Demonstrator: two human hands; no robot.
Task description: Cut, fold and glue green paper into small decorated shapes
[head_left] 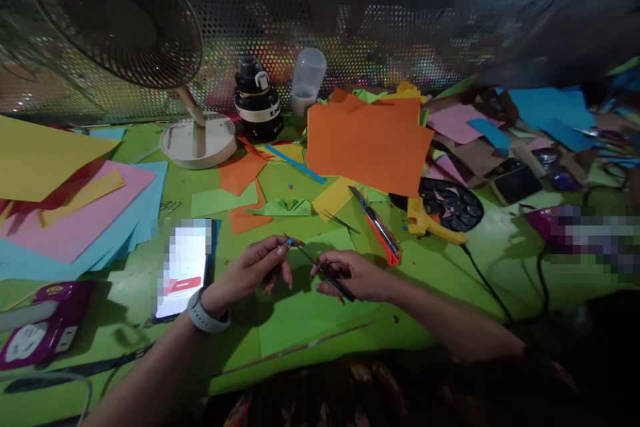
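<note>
My left hand (257,265), with a grey watch on its wrist, pinches a tiny blue scrap of paper (289,241) between thumb and fingertips. My right hand (353,275) grips thin black tweezers (320,267) whose tips reach up to that blue scrap. Both hands hover over a green paper sheet (300,320) on the table. A folded green paper piece (280,207) lies just beyond the hands.
A phone (184,268) lies left of my left hand. An orange utility knife (377,225), a yellow glue gun (430,221) and a large orange sheet (367,140) lie ahead on the right. A fan base (198,140), a black bottle (257,103) and stacked coloured papers (75,213) stand around.
</note>
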